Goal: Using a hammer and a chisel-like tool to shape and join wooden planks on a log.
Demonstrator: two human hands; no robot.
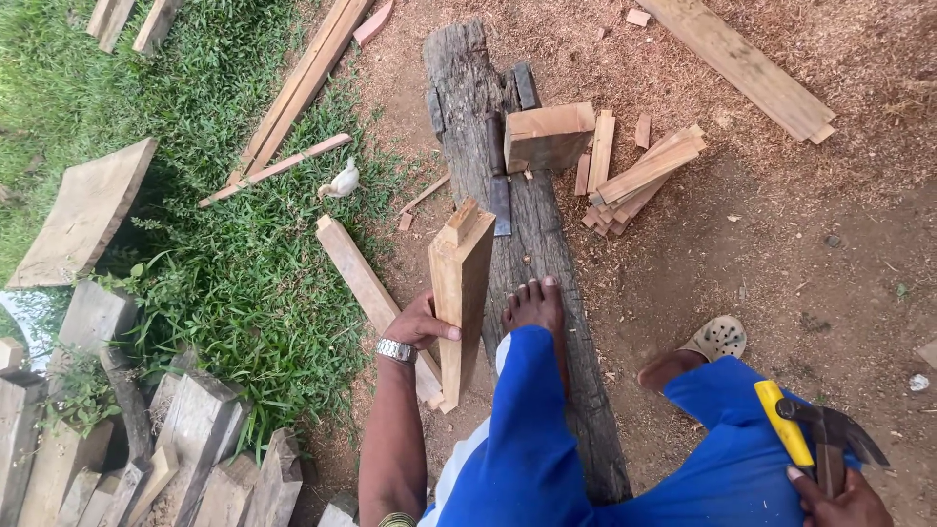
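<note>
**An outdoor yard of earth, grass and cut wood**

The ground is bare brown earth (742, 263) covered with pale sawdust, in soft daylight. On the left grows thick green grass (244, 263). A long, dark weathered log (488, 127) lies across the earth. Beside it rests a small heap of pale wooden offcuts (639, 176). Long light planks (303, 83) lie on the grass, and grey pointed wooden stakes (185, 439) stand at lower left.

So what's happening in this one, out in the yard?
A person in blue trousers stands a pale, notched wooden block upright beside a weathered grey log, gripping it with the left hand. The right hand holds a yellow-handled claw hammer near the knee. One bare foot rests on the log. Offcuts lie stacked on the sawdust-covered ground.
</note>
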